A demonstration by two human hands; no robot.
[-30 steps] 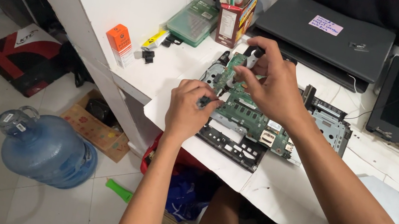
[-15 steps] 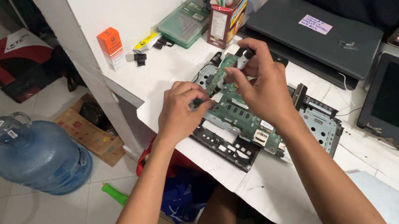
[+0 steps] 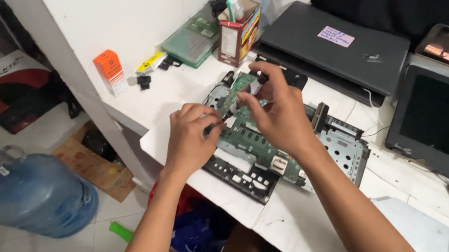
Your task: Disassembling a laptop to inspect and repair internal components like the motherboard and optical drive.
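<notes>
Green circuit board (image 3: pixel 258 141) lying flat on the white bench (image 3: pixel 136 0) beside a closed dark laptop (image 3: pixel 337 47), left hand (image 3: pixel 191 141) pinching a small dark tool at the board's edge, right hand (image 3: pixel 279 114) curled over the board, gripping a small white piece

A green laptop circuit board (image 3: pixel 255 141) lies flat on the white table (image 3: pixel 306 220), near its front edge, its long side running from upper left to lower right. It is crowded with small dark chips and silver connectors, with a perforated silver metal cage (image 3: pixel 343 153) at its right end and a black port plate (image 3: pixel 240 178) along its near edge. Both hands cover its left part, so that end is partly hidden.
</notes>
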